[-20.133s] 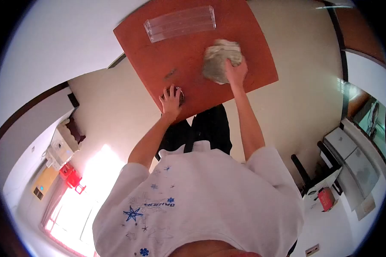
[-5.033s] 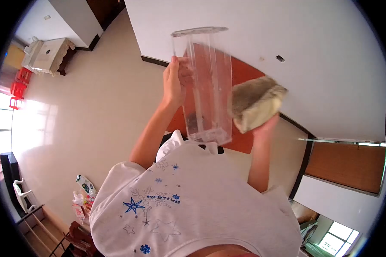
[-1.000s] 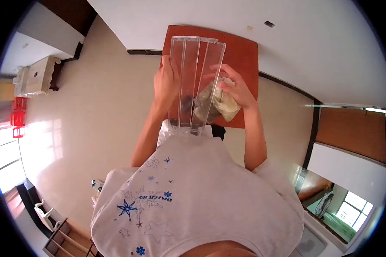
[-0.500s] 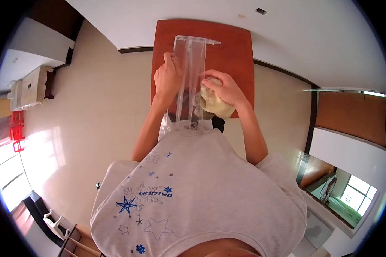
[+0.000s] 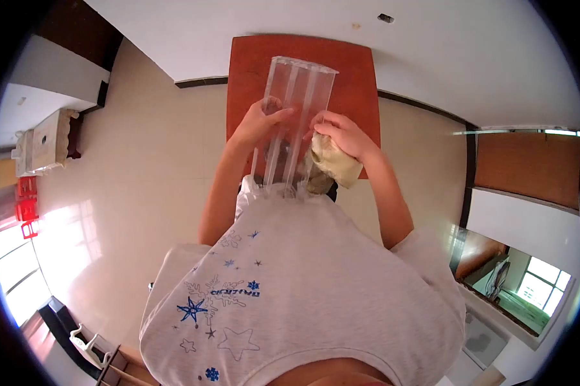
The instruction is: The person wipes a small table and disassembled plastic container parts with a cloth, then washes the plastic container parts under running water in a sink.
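A long clear plastic organizer (image 5: 299, 96) with lengthwise dividers is held up over the red table, its lower end near the shirt. My left hand (image 5: 264, 121) grips its left side, thumb over the front and fingers behind the clear wall. On the right side, my right hand (image 5: 342, 134) is closed on a crumpled pale-and-grey cloth (image 5: 335, 164), its fingertips at the organizer's edge. A dark round object, partly hidden, shows blurred through the lower part of the plastic.
The red tabletop (image 5: 251, 61) lies beneath the hands, against a white wall. Red stools (image 5: 26, 209) and a cloth-covered table (image 5: 50, 141) are far left. A brown panel (image 5: 528, 170) is at right.
The organizer has turned and now leans with its top to the right. My left thumb has come over its front. The cloth in my right hand has shifted slightly right.
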Demonstrator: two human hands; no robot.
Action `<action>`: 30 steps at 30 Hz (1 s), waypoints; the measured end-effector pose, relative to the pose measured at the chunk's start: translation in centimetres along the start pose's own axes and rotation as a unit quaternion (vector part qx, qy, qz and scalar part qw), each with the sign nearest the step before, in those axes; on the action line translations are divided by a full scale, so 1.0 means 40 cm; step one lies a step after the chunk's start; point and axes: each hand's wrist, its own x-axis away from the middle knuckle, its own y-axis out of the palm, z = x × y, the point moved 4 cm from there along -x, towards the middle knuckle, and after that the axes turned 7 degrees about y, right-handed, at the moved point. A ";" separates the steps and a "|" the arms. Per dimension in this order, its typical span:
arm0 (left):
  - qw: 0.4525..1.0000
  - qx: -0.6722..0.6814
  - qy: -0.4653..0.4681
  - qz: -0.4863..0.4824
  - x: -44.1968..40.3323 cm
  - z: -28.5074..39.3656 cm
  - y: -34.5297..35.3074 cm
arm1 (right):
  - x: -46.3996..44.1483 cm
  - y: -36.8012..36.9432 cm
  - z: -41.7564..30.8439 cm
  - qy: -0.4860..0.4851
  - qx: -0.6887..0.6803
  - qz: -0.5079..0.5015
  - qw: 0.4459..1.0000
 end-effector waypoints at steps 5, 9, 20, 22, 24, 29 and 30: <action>0.965 0.250 -0.038 -0.064 0.019 -0.012 -0.015 | 0.011 -0.004 0.025 -0.017 -0.057 0.042 0.997; 0.958 0.278 -0.048 -0.054 0.011 -0.027 -0.008 | 0.029 -0.006 -0.001 -0.047 -0.007 0.052 0.998; 0.951 0.302 -0.055 -0.049 0.033 -0.063 0.007 | 0.008 0.006 0.019 0.002 -0.042 0.012 0.999; 0.951 0.301 -0.047 -0.049 0.037 -0.062 0.005 | 0.005 0.006 0.021 0.006 -0.053 -0.004 0.999; 0.952 0.300 -0.039 -0.048 0.045 -0.052 0.011 | 0.004 0.007 0.024 0.010 -0.063 -0.020 0.998; 0.975 0.222 -0.028 0.010 0.082 -0.002 0.016 | 0.006 -0.004 0.012 -0.011 0.204 0.116 0.972; 0.975 0.222 -0.027 0.013 0.084 0.007 0.015 | 0.007 -0.002 0.004 -0.012 0.205 0.113 0.972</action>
